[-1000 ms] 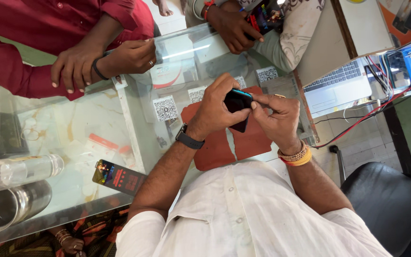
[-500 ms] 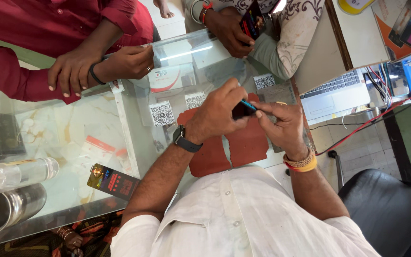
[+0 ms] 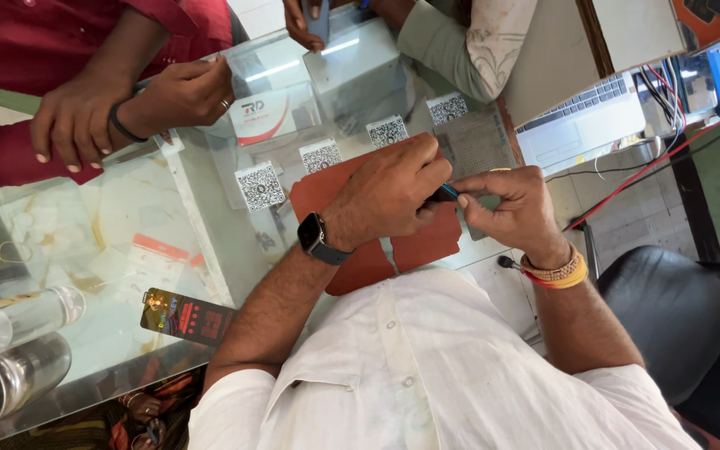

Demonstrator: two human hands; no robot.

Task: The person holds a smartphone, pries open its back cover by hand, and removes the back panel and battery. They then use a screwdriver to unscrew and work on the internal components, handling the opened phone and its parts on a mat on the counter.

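Both hands met over the rust-red mat [image 3: 360, 250], and that was plainly where the work sat. The left hand [image 3: 389, 193], smartwatch [image 3: 317, 237] on its wrist, was curled tight, its grip closed over a small dark device [image 3: 442, 194] of which only an edge showed between the knuckles. It seemed pinned that way to keep it steady. The right hand [image 3: 506, 208], with bead bracelets [image 3: 556, 272] at the wrist, pinched a thin blue tool [image 3: 450, 191], the tip laid against the device right where the left fingers left it bare. So one hand clamped, the other picked: a fine-work hold, I judged, with the mat under both grips likely there to catch small parts.

Just past the grips, on the glass surface [image 3: 210, 217], square code cards [image 3: 261, 187] stood in a row. Well off to the left of the left grip lay a dark printed packet [image 3: 187, 317] and, further out by the edge, a clear bottle [image 3: 18, 321] beside a steel flask [image 3: 6, 383].

Beyond the grips, a person in a red sleeve [image 3: 10, 158] rested folded hands on the glass, well apart from the work. Further still, another person's hand [image 3: 314, 18] held something dark. To the right of the right grip, a laptop keyboard [image 3: 581, 125] sat clear of it all.
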